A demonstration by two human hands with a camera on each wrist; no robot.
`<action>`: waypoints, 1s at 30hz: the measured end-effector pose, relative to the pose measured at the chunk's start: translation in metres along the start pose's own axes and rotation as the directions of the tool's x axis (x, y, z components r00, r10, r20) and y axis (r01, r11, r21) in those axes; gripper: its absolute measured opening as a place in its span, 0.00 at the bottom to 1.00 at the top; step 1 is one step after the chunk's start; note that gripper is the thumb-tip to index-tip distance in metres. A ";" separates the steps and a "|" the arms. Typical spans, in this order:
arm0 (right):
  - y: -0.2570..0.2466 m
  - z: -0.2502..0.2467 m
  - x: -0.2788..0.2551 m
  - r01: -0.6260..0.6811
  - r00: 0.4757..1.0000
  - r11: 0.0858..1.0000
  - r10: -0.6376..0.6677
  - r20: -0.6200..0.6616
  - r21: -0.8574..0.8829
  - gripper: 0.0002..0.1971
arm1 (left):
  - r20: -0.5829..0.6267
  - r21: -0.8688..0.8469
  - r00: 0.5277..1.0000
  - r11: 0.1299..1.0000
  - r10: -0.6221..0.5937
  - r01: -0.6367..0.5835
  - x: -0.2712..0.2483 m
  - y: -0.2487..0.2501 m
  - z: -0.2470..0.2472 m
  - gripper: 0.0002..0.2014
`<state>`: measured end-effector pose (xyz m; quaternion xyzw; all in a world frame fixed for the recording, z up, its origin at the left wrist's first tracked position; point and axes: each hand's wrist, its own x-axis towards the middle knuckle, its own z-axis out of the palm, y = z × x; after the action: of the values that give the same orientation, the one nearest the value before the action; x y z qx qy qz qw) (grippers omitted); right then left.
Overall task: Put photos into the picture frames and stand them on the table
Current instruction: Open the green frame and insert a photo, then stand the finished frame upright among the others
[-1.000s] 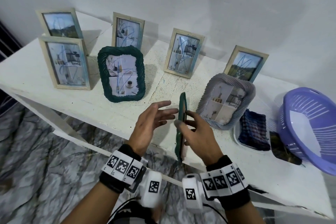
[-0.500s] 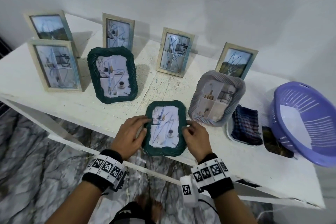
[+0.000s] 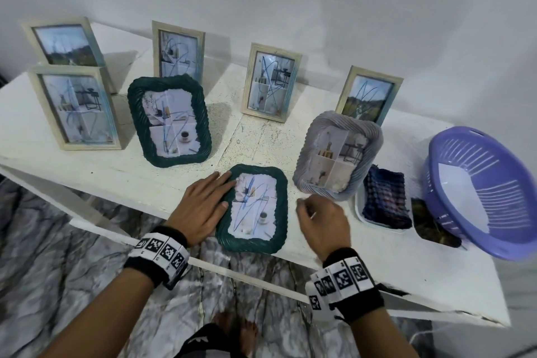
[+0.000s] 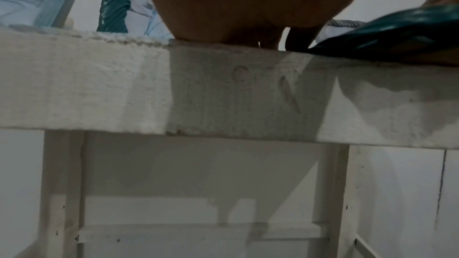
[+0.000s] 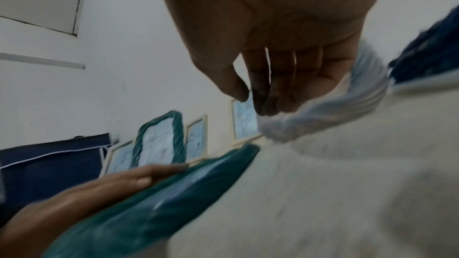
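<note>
A small green wicker frame (image 3: 253, 206) with a scribbled photo in it leans back near the front edge of the white table (image 3: 406, 264). My left hand (image 3: 215, 192) lies against its left rim with the fingers straight and the thumb touching the front of the rim. The same frame (image 5: 161, 203) and left hand (image 5: 159, 174) show in the right wrist view, and the frame's rim (image 4: 397, 32) in the left wrist view. My right hand (image 3: 308, 208) hovers just right of the frame, apart from it; its fingers (image 5: 263, 101) are loosely curled and hold nothing.
A grey wicker frame (image 3: 337, 154) stands right behind my right hand. A larger green frame (image 3: 170, 122) and several wooden frames (image 3: 270, 81) stand further back. A white tray with a checked cloth (image 3: 383, 197) and a purple basket (image 3: 479, 192) fill the table's right end.
The small green frame turned from edge-on to face me and now rests on the table. My right hand let go and drew off to the right; my left hand flattened against the left rim.
</note>
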<state>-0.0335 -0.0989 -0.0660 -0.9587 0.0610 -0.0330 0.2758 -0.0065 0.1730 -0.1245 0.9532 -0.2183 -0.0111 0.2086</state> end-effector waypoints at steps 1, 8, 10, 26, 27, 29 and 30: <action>0.004 -0.012 0.002 -0.006 0.996 1.000 0.006 -0.085 -0.008 0.16 | 0.005 0.019 1.000 1.000 -0.005 0.004 0.000 0.000 0.001 0.28; 0.071 -0.081 0.052 -0.365 0.907 0.909 0.298 -0.297 -0.200 0.20 | -0.015 0.035 1.000 0.999 -0.025 0.026 0.000 0.002 0.005 0.28; 0.085 -0.082 0.063 -0.382 0.924 0.866 0.361 -0.124 -0.322 0.27 | -0.028 0.024 0.999 0.999 -0.025 0.026 0.000 0.003 0.005 0.27; 0.095 -0.109 0.063 -0.368 0.920 0.927 0.352 -0.173 -0.074 0.16 | 0.001 -0.024 0.999 0.999 -0.032 0.032 0.002 0.003 0.000 0.32; 0.086 -0.113 0.052 -0.372 0.909 0.928 0.363 -0.205 -0.007 0.17 | 0.012 -0.036 0.999 0.999 -0.034 0.034 0.002 0.003 -0.001 0.34; 0.063 -0.118 0.027 -0.324 0.897 0.937 0.349 -0.273 0.133 0.15 | 0.046 -0.042 0.998 0.999 -0.031 0.033 0.002 0.005 -0.004 0.39; 0.048 -0.117 0.014 -0.281 0.902 0.940 0.327 -0.283 0.193 0.13 | 0.072 -0.035 0.997 0.999 -0.029 0.032 0.003 0.005 -0.006 0.41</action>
<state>-0.0355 -0.2027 0.0080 -0.8970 0.2502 -0.1443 0.3345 -0.0051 0.1704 -0.1169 0.9516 -0.2108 -0.0525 0.2175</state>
